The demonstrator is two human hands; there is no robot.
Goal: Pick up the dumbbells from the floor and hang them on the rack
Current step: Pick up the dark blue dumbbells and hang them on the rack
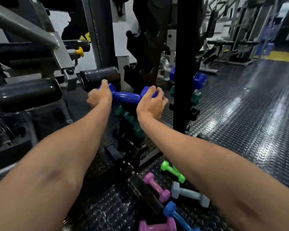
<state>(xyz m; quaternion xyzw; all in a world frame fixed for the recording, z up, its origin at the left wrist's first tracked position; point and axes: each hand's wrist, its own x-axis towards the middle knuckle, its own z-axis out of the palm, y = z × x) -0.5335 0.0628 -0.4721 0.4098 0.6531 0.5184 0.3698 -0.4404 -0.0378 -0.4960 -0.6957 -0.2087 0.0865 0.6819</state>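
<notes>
Where the frame begins at the left, grey steel machine arms carry black padded foam rollers (26, 94), with a yellow plastic knob (80, 51) above them. No brand, label or writing can be read anywhere; a pale mark on the rack's black base is too blurred to make out. The left hand (99, 95) is closed over the left head of a glossy dark-blue vinyl dumbbell (126, 97), held level in front of the black upright dumbbell rack (185, 64). The right hand (151, 104) is closed over its right head, so both hands are clamped on the one dumbbell. Dark-green dumbbells (132, 120) hang on the rack just below it. On the black studded rubber floor (240, 114), lower right, lie a bright-green dumbbell (173, 171), a pink dumbbell (157, 187), a grey dumbbell (190, 194), a light-blue dumbbell (177, 215) and a magenta dumbbell (157, 225).
</notes>
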